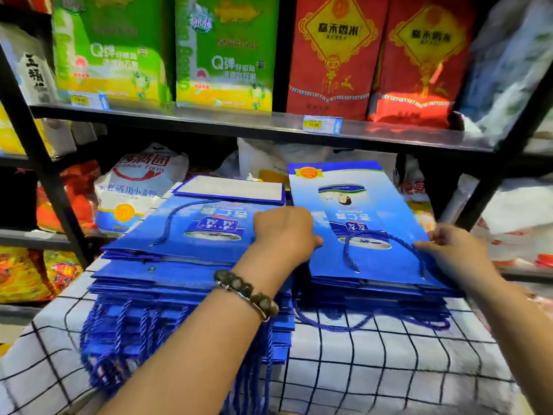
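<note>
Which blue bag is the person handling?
Under the black shelf, two stacks of flat blue paper bags lie on a checked cloth. It is the top bag of the right stack. It alone is gripped at both side edges by the left hand and right hand, and shows a gold badge.

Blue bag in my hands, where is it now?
Head view, right of centre: the blue bag lies atop the right stack on the checked cloth, left hand gripping its left edge, right hand pinching its right edge.
</note>
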The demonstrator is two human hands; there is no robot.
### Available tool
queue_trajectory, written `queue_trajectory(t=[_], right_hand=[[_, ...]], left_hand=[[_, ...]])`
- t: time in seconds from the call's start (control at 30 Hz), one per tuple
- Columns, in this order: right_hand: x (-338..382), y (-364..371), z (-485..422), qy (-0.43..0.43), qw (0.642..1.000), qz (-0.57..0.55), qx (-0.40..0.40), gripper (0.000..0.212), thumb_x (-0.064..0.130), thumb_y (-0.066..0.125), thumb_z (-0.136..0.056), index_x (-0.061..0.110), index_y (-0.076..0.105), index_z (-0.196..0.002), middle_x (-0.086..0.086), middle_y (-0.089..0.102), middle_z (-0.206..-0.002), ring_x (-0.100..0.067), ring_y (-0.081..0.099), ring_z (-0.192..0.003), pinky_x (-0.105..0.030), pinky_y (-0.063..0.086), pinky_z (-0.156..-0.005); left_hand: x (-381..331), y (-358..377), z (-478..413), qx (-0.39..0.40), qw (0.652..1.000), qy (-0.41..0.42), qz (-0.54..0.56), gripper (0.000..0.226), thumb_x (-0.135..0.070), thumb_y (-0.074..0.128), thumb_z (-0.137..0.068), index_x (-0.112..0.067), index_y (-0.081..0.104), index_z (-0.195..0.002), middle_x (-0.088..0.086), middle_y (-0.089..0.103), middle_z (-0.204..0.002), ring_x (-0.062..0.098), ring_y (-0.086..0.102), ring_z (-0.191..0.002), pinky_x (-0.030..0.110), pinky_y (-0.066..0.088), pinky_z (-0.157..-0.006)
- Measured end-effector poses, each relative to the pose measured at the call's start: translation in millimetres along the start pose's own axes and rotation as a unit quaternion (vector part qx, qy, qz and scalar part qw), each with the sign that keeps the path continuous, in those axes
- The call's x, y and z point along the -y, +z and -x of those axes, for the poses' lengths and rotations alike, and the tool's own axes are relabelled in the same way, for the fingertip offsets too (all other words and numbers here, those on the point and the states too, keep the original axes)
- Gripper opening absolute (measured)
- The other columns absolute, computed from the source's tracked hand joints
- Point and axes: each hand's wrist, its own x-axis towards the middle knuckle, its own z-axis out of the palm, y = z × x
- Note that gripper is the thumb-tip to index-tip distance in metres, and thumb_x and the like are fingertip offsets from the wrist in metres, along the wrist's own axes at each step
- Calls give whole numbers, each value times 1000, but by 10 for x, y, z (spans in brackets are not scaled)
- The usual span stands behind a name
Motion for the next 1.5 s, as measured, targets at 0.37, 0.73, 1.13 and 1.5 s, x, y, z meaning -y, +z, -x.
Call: queue_trajectory(t=[0.37,0.73,1.13,1.5], right_hand=[[-13,256,-21,20,990,130,41,38,31,69,-79,2,54,-98,-20,62,-98,-35,55,-86,-38,42,-68],[416,911,-397,-151,930,217,256,63,51,28,-95,26,4,-147,-1,-9,-157,-23,-6,-144,-52,4,-113],[326,1019,-339,-152,933,222,240,61,52,21,-95,28,-1,-147,1,-11,-156,-20,-6,-144,-50,1,-112],[778,531,-23,-259,965,45,-11,37,25,53,-90,13,51,-126,-8,60,-124,-28,55,-114,-39,42,-92]], left_hand=[[-589,619,335,34,987,153,-42,46,-35,39,-97,-7,38,-132,20,36,-137,38,32,-126,46,31,-96],[-591,1002,247,70,988,138,-21,57,-50,25,-97,-18,21,-144,18,16,-152,42,10,-139,61,10,-106],[-609,937,249,73,986,139,-46,55,-46,25,-98,-14,23,-143,22,20,-150,45,13,-136,62,14,-105],[-96,347,910,-139,953,234,132,32,-32,41,-76,-31,66,-96,-5,67,-108,10,65,-91,21,51,-72]])
